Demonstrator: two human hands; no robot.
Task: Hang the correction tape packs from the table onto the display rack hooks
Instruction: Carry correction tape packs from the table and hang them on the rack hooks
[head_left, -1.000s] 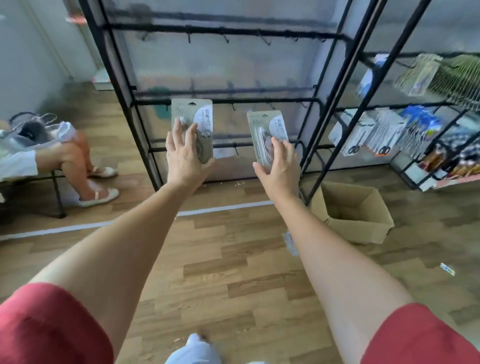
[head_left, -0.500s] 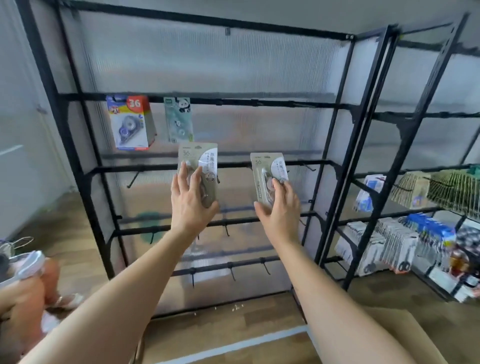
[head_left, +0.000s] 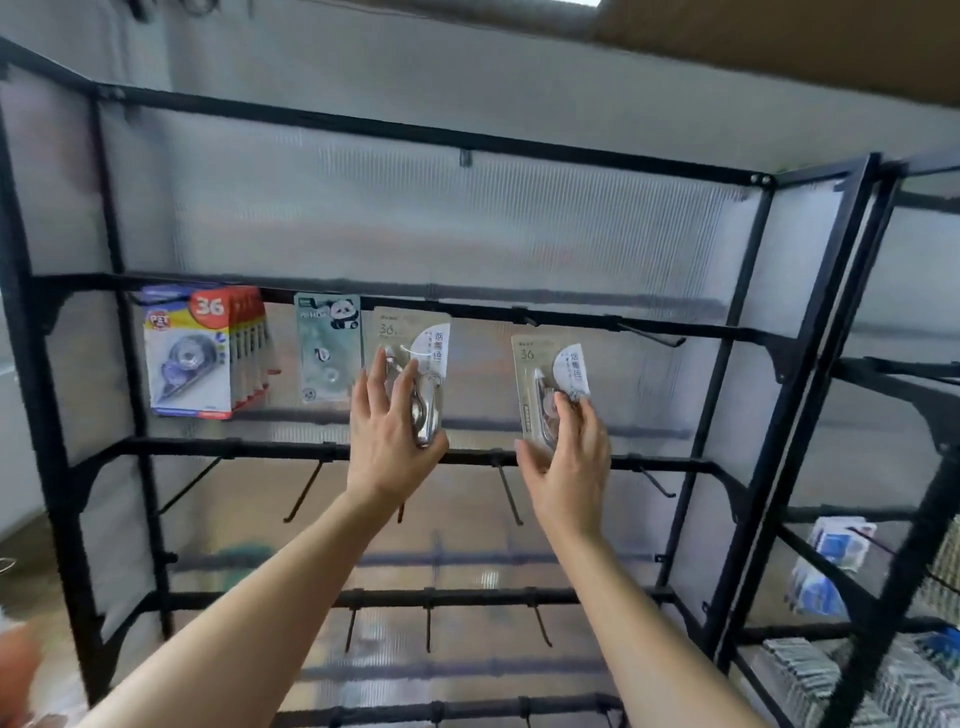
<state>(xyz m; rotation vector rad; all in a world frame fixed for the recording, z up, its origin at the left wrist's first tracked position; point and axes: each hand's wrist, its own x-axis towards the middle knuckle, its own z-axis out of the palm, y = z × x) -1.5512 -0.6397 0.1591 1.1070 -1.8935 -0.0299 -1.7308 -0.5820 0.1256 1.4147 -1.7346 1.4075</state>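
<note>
Now both packs are up at the rack's upper rail (head_left: 571, 325). A second ago I held them low, with floor behind them; half a second ago they were level with the rail below. My left hand (head_left: 387, 436) holds the left pack (head_left: 413, 338) by its lower half, fingers laid up its near face and thumb round its right edge. Its top edge meets the rail, just right of the panda pack (head_left: 327, 348) hanging there. My right hand (head_left: 569, 467) grips the right pack (head_left: 545, 364) from below. That card tilts slightly and sits a little under the rail, near a short hook (head_left: 527, 318). I judge neither pack is on a hook yet, though I cannot see either hang hole clearly. Carrying looks done, and threading the holes is what remains.

Far left on that rail hangs a thick stack of packs marked 36 (head_left: 192, 353). One bare hook (head_left: 649, 335) juts out further right. The lower rail's hooks (head_left: 506, 493) are bare too. Behind the display rack (head_left: 737, 364) is a ribbed translucent panel (head_left: 415, 223), with grey wall above. A second rack (head_left: 841, 551) stands on the right, holding other goods. No table shows from here.
</note>
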